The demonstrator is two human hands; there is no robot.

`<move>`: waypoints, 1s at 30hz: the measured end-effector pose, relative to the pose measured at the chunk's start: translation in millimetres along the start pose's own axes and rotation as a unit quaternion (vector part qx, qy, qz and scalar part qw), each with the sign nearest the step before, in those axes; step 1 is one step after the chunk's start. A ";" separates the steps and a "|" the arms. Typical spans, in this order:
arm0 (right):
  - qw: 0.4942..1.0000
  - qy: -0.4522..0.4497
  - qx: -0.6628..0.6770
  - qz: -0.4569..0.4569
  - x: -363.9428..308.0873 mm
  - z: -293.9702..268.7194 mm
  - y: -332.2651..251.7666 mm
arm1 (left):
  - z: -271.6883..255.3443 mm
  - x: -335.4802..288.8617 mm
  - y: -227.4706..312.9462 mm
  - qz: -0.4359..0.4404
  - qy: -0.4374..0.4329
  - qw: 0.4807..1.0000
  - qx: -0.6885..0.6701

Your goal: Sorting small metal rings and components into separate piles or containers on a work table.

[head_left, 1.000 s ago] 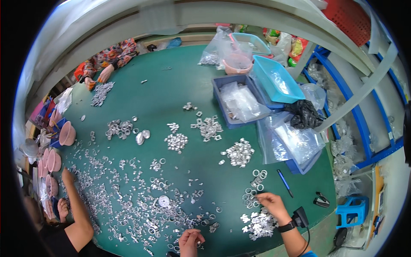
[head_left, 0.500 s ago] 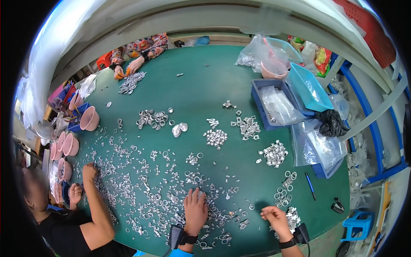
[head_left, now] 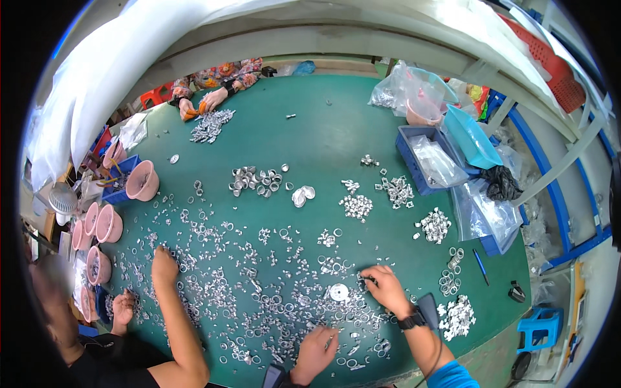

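Observation:
Small silver metal parts [head_left: 284, 301], rings and odd shapes among them, lie scattered over the green table [head_left: 310, 139]. My right hand [head_left: 386, 289] reaches over their right side, fingers bent and tips close together; whatever is between them is too small to make out. Just left of it lies a round silver disc [head_left: 338, 292]. Closer to me, my left hand [head_left: 315, 354] is low over the parts near the table's front edge, fingers loosely bent and apart, nothing visible in them. A heap of white-silver cross-shaped pieces [head_left: 457, 317] sits right of my right forearm.
Sorted piles stand farther off, including square frames [head_left: 396, 191] and rings [head_left: 449, 282]. A blue pen [head_left: 480, 266] and a black clip [head_left: 516, 291] lie at right, beyond them bins [head_left: 420, 161] with plastic bags. Co-workers' hands [head_left: 165, 266] work at left and far left.
My right hand has moved left and away from me, off the cross-shaped pile to the scattered parts. My left hand has drawn back toward me, uncovering the disc. The whole view has shifted.

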State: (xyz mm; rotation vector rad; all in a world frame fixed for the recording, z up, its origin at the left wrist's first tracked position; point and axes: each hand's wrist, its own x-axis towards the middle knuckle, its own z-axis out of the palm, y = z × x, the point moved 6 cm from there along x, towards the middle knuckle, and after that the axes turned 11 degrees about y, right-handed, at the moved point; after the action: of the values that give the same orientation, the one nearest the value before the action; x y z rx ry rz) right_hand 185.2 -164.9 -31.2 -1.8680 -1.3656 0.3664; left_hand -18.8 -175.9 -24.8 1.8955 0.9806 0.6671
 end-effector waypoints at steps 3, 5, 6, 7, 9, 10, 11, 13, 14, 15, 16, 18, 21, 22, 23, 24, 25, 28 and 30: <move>0.992 -0.028 -0.121 0.006 7.2 24.4 11.1 | -11.4 -26.2 18.2 -0.011 -0.045 0.998 -0.030; 0.984 -0.065 -0.159 0.046 11.2 32.2 9.8 | -25.2 -36.3 30.7 0.011 -0.019 1.000 -0.022; 0.972 -0.103 -0.197 0.083 10.8 36.0 12.5 | -31.1 -39.5 34.8 0.032 0.010 0.999 -0.014; 0.976 -0.087 -0.195 0.049 10.4 37.5 14.2 | -25.0 -47.6 21.8 -0.060 -0.019 0.997 -0.034; 0.985 -0.080 -0.127 0.091 5.8 31.6 18.3 | -23.9 -48.8 18.2 -0.071 -0.025 0.996 -0.051; 0.988 -0.074 -0.057 0.127 3.1 27.4 20.7 | -22.7 -47.8 17.1 -0.084 -0.026 0.994 -0.067; 0.981 0.018 0.044 0.187 -1.0 13.0 24.5 | -23.2 -44.6 16.0 -0.085 -0.029 0.994 -0.070; 0.922 0.092 0.241 0.289 -8.6 -12.7 38.9 | -19.9 -37.5 20.3 -0.105 -0.094 0.988 -0.059; 0.855 0.135 0.371 0.336 -13.4 -21.7 48.2 | -19.0 -32.5 23.6 -0.107 -0.099 0.987 -0.062; 0.855 0.137 0.368 0.340 -18.4 -28.8 56.4 | -18.8 -26.7 28.5 -0.099 -0.097 0.988 -0.075; 0.863 0.116 0.329 0.366 -22.9 -34.4 69.2 | -15.8 -18.1 33.2 -0.087 -0.094 0.988 -0.090; 0.868 0.093 0.290 0.392 -26.0 -37.4 79.2 | -8.5 -9.3 37.4 -0.078 -0.091 0.987 -0.103; 0.965 0.048 -0.129 0.223 -16.6 -41.0 60.3 | 3.8 -4.4 33.0 -0.110 -0.100 0.984 -0.100; 0.965 0.047 -0.126 0.224 -19.4 -39.8 65.4 | 9.0 -2.9 34.3 -0.112 -0.099 0.981 -0.126; 0.970 0.062 -0.130 0.196 -21.1 -41.5 70.6 | 13.7 -1.5 35.7 -0.113 -0.098 0.977 -0.153; 0.974 0.076 -0.132 0.166 -17.3 -41.9 67.1 | 16.2 -0.9 34.9 -0.115 -0.096 0.978 -0.148; 0.967 0.040 -0.137 0.210 -16.3 -42.9 68.0 | 18.2 -1.0 34.4 -0.113 -0.095 0.979 -0.142; 0.951 0.004 0.017 0.310 -29.6 -45.2 75.8 | 19.4 -0.2 32.1 -0.105 -0.087 0.983 -0.123; 0.890 0.046 0.311 0.331 -38.3 -48.5 67.7 | 23.4 -1.9 27.8 -0.136 -0.113 0.978 -0.113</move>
State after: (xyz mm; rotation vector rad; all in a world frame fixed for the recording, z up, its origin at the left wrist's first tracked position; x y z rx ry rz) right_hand 246.9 -227.7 -56.4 -1.6963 -0.4063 0.9222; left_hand 8.0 -196.7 -11.6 1.5619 0.9504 0.3751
